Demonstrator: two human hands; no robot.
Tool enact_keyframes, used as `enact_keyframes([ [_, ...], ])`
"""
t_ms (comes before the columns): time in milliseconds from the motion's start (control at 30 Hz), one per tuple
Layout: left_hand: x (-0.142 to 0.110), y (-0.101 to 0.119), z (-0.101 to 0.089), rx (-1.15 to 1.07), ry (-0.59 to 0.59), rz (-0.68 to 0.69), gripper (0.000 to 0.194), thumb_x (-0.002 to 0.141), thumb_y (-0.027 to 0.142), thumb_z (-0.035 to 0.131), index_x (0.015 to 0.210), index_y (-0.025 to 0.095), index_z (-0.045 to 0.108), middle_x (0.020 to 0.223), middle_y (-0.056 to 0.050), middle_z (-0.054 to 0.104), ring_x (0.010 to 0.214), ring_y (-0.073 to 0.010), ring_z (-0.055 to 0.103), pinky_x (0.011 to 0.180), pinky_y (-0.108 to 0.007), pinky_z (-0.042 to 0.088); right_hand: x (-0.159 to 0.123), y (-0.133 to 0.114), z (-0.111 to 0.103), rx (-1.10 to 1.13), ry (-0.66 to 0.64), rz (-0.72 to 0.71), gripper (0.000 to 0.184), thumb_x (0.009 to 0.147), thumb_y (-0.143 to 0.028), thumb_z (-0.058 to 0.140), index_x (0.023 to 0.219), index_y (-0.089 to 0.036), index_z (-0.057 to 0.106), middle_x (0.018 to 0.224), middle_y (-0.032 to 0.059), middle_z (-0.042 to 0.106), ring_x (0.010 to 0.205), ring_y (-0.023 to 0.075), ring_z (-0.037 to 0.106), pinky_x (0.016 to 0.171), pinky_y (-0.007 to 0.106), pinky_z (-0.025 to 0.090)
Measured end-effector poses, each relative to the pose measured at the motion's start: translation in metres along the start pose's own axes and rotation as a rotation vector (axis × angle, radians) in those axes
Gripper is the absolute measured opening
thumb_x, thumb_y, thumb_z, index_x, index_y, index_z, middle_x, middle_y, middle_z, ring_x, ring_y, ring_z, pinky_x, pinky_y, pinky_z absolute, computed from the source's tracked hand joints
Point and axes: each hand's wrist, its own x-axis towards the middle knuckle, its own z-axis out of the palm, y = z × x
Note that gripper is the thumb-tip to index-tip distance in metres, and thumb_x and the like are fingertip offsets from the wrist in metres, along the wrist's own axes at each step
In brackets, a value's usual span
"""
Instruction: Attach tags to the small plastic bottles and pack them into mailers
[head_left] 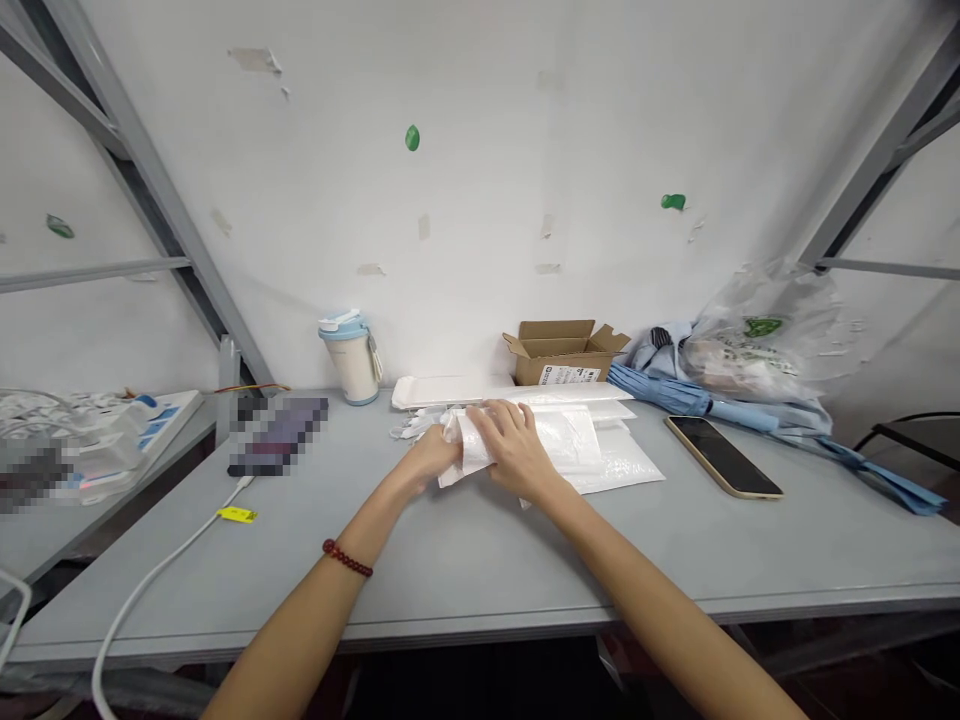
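Note:
Both my hands meet at the middle of the grey table [450, 570]. My right hand [517, 450] lies on a small white plastic bag [469, 450], fingers curled over its top. My left hand [431, 455], with a dark red bead bracelet on the wrist, grips the same bag from its left side. The bag rests at the near left end of a pile of flat white bubble mailers [600, 450]. Small white bits [409, 430] lie just left of my hands.
A white-and-blue cup [351, 358] and an open cardboard box [564, 352] stand by the wall. A phone [722, 455] lies right of the mailers, a blue umbrella [750, 410] and a clear plastic bag [765, 335] beyond. A white cable [161, 575] runs at left.

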Motion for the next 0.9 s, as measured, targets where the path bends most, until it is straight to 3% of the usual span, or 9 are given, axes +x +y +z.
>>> enact_keyframes([
  [167, 0.008, -0.002, -0.013, -0.21, -0.009, -0.164, 0.031, 0.063, 0.043, 0.07, 0.077, 0.016, 0.061, 0.061, 0.0, 0.058, 0.055, -0.0126, 0.051, 0.047, -0.022, 0.035, -0.001, 0.004, 0.003, -0.163, 0.028, 0.055, 0.058, 0.073, 0.001, 0.04, 0.128, -0.014, 0.044, 0.137, 0.0208, 0.038, 0.127, 0.0302, 0.029, 0.097, 0.053, 0.023],
  [367, 0.007, 0.006, -0.023, -0.407, 0.002, -0.049, 0.034, 0.065, 0.045, 0.069, 0.062, 0.014, 0.055, 0.055, 0.002, 0.053, 0.05, -0.009, 0.05, 0.048, -0.021, 0.037, -0.001, 0.003, 0.005, -0.206, -0.037, 0.171, 0.054, 0.076, -0.005, 0.046, 0.128, -0.018, 0.047, 0.129, 0.0187, 0.045, 0.115, 0.0305, 0.039, 0.093, 0.05, 0.028],
  [500, 0.004, 0.009, -0.018, -0.399, -0.022, -0.024, 0.032, 0.065, 0.042, 0.07, 0.068, 0.012, 0.059, 0.066, -0.002, 0.059, 0.056, -0.0098, 0.055, 0.051, -0.021, 0.041, 0.0, 0.003, 0.005, -0.208, -0.081, 0.185, 0.048, 0.077, -0.007, 0.046, 0.124, -0.017, 0.049, 0.121, 0.017, 0.05, 0.108, 0.0283, 0.043, 0.093, 0.049, 0.029],
  [667, 0.006, 0.006, -0.016, -0.319, 0.137, -0.073, 0.031, 0.062, 0.041, 0.071, 0.068, 0.013, 0.058, 0.066, -0.002, 0.059, 0.057, -0.0105, 0.055, 0.047, -0.02, 0.04, 0.0, 0.003, 0.006, -0.176, -0.144, 0.166, 0.044, 0.078, -0.006, 0.043, 0.12, -0.014, 0.051, 0.114, 0.0152, 0.056, 0.104, 0.0258, 0.047, 0.096, 0.048, 0.027],
  [833, 0.006, 0.001, -0.016, -0.25, 0.046, -0.124, 0.031, 0.059, 0.04, 0.073, 0.07, 0.012, 0.064, 0.064, -0.002, 0.06, 0.057, -0.0123, 0.053, 0.048, -0.023, 0.04, -0.001, 0.0, 0.008, -0.186, -0.103, 0.132, 0.044, 0.078, -0.006, 0.045, 0.122, -0.014, 0.049, 0.116, 0.0154, 0.056, 0.106, 0.0252, 0.048, 0.096, 0.045, 0.028],
  [900, 0.006, 0.0, -0.014, -0.255, 0.062, -0.102, 0.027, 0.057, 0.035, 0.073, 0.065, 0.012, 0.063, 0.059, -0.001, 0.058, 0.054, -0.0113, 0.051, 0.049, -0.024, 0.04, -0.002, -0.002, 0.01, -0.203, -0.084, 0.109, 0.045, 0.079, -0.005, 0.043, 0.123, -0.014, 0.048, 0.119, 0.0164, 0.055, 0.109, 0.0256, 0.047, 0.096, 0.045, 0.028],
])
